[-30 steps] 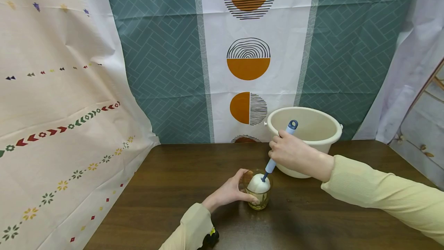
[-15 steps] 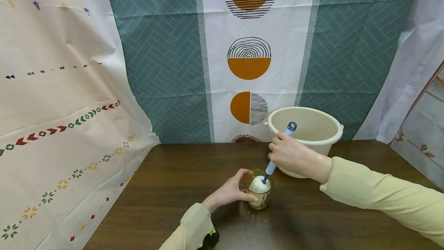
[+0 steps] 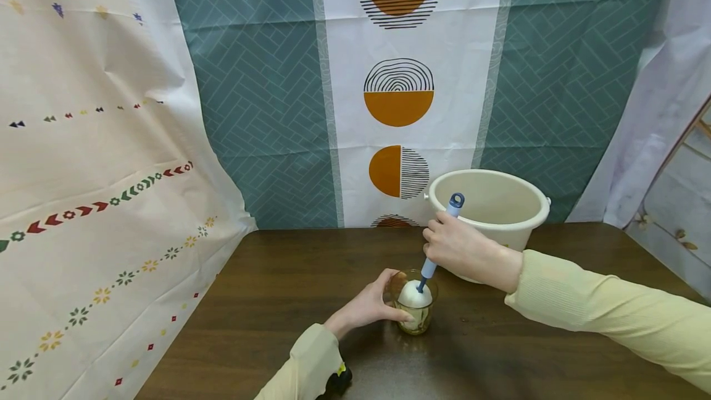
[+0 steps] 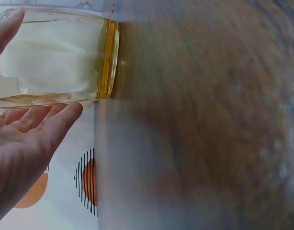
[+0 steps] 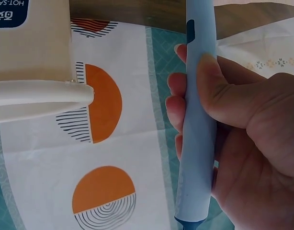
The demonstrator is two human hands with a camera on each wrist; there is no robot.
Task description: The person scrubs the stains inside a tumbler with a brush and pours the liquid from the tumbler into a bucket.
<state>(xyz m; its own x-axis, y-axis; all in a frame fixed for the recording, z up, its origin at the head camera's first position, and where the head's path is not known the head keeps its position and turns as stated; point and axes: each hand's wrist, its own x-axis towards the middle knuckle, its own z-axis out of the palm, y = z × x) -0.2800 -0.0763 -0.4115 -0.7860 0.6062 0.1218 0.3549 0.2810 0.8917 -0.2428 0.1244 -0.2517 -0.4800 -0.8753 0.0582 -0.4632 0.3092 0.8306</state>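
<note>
My left hand [image 3: 363, 308] holds an amber-tinted glass [image 3: 415, 327] at the near middle of the table, thumb on one side and fingers on the other. Inside sits the white sponge head [image 3: 415, 294] of a cup brush, most of it below the rim. In the left wrist view, the sponge shows white through the wall of the glass [image 4: 107, 60], whose base is at or very near the tabletop. My right hand [image 3: 458, 250] grips the brush's light blue handle [image 5: 197, 153], which leans up and right from the glass. In the right wrist view the thumb lies along it.
A cream bucket [image 3: 511, 236] stands behind my right hand, near the back of the brown wooden table [image 3: 278, 301]. Patterned cloth [image 3: 266, 110] hangs beyond the back edge, and pale cloth [image 3: 100, 190] borders the left side.
The right hand has shifted slightly left, and the brush handle now stands a little more upright, with its sponge head still in the glass. The left hand and glass have hardly moved.
</note>
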